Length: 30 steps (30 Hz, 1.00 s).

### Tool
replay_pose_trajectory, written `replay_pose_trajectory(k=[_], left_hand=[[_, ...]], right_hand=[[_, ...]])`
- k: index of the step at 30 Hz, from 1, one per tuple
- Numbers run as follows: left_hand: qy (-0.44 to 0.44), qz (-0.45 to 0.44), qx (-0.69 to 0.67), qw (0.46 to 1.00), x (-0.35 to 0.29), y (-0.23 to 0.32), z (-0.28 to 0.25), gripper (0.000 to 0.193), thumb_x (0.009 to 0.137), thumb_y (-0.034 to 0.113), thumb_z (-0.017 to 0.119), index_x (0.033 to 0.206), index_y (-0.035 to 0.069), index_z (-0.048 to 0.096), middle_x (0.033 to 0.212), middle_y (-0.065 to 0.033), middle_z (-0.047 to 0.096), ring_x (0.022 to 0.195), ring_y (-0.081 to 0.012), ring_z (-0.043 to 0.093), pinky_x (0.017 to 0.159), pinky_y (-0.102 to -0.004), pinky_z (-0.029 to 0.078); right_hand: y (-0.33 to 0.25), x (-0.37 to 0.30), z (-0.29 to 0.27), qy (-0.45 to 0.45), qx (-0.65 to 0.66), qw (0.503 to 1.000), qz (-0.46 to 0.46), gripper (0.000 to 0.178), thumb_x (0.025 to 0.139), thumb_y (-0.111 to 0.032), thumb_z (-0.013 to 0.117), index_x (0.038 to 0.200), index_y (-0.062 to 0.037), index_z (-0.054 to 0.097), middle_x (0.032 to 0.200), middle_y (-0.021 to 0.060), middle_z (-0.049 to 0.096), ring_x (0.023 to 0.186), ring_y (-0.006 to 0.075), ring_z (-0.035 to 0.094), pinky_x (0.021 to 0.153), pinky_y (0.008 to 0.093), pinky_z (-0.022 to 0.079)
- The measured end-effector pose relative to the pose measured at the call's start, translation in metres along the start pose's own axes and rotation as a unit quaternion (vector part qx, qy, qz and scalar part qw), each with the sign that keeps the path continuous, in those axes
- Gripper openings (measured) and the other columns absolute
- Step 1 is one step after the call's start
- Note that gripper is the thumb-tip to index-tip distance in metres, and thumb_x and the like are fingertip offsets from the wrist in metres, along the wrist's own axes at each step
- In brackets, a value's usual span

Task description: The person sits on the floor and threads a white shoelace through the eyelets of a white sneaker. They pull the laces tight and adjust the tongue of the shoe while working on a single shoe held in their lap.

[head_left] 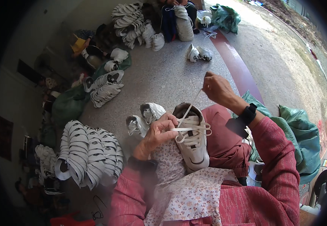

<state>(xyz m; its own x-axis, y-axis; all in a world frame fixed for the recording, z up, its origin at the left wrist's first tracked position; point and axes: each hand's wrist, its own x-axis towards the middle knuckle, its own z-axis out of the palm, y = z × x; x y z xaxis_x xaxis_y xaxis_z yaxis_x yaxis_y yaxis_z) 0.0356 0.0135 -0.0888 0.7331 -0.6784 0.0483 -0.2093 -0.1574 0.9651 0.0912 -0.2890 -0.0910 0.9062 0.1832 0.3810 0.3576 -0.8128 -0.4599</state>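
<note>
A white and beige sneaker [198,153] rests on my lap, its toe pointing toward me and its dark-lined opening facing away. White laces cross its tongue. Beside the shoe's opening, my left hand [159,132] is closed in a pinch on a flat white shoelace [186,129]. My right hand [218,88] is raised ahead and to the right, its fingers closed on the other stretch of that lace, which runs taut up from the shoe. A flowered apron [188,194] covers my lap under the toe.
Two white shoes [152,112] stand on the floor just beyond my left hand. Stacked white shoe uppers [92,154] lie to the left, with more stacks [105,88] farther off. Green sacks [301,135] are at my right. Another pair [200,53] sits ahead; people work at the back.
</note>
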Motion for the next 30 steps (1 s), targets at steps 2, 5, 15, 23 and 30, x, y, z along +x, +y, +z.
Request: replay_pose_trajectory(k=[2,5,15,23,30], left_hand=[[-0.017,-0.008,0.010,1.000,0.002,0.006,-0.001,0.019,0.085,0.022,0.068,0.077,0.004,0.064,0.114,-0.0049,0.054,0.103,-0.0135,0.052,0.095,-0.0281,0.039],[-0.012,-0.069,-0.033,0.997,0.002,0.013,0.002,0.019,0.084,0.020,0.070,0.075,0.004,0.064,0.116,-0.0056,0.055,0.103,-0.0150,0.053,0.096,-0.0306,0.041],[-0.011,0.060,0.188,0.980,-0.016,0.019,0.012,0.022,0.087,0.017,0.070,0.073,0.001,0.068,0.141,-0.0154,0.053,0.137,-0.0281,0.045,0.115,-0.0432,0.031],[0.088,-0.024,0.004,0.996,0.001,0.029,0.008,0.027,0.097,0.029,0.063,0.101,0.004,0.075,0.131,-0.0127,0.059,0.120,-0.0211,0.054,0.107,-0.0372,0.038],[0.057,0.049,0.368,0.927,0.037,0.010,0.019,0.029,0.090,0.032,0.071,0.106,0.008,0.072,0.094,-0.0069,0.060,0.091,-0.0217,0.052,0.081,-0.0347,0.043]], right_hand=[[0.011,-0.007,-0.010,-0.006,-0.073,0.997,0.013,0.009,0.085,-0.012,0.067,0.080,-0.0045,0.064,0.093,0.0102,0.061,0.086,0.0313,0.063,0.081,0.0426,0.045],[0.015,-0.023,-0.011,0.017,-0.108,0.994,0.026,0.008,0.085,-0.011,0.066,0.081,-0.0046,0.064,0.096,0.0103,0.061,0.088,0.0314,0.062,0.084,0.0423,0.043],[-0.024,-0.068,-0.018,-0.183,0.402,0.897,-0.010,0.046,0.102,-0.044,0.056,0.100,-0.0012,0.072,0.112,0.0126,0.062,0.111,0.0234,0.058,0.095,0.0339,0.046],[-0.022,-0.075,-0.011,-0.173,0.431,0.875,0.133,0.049,0.106,-0.043,0.046,0.114,0.0010,0.066,0.106,0.0137,0.063,0.102,0.0230,0.060,0.089,0.0339,0.047],[-0.033,-0.065,0.026,-0.138,0.370,0.909,0.131,0.051,0.103,-0.042,0.051,0.119,0.0053,0.061,0.097,0.0229,0.067,0.091,0.0323,0.066,0.080,0.0390,0.051]])
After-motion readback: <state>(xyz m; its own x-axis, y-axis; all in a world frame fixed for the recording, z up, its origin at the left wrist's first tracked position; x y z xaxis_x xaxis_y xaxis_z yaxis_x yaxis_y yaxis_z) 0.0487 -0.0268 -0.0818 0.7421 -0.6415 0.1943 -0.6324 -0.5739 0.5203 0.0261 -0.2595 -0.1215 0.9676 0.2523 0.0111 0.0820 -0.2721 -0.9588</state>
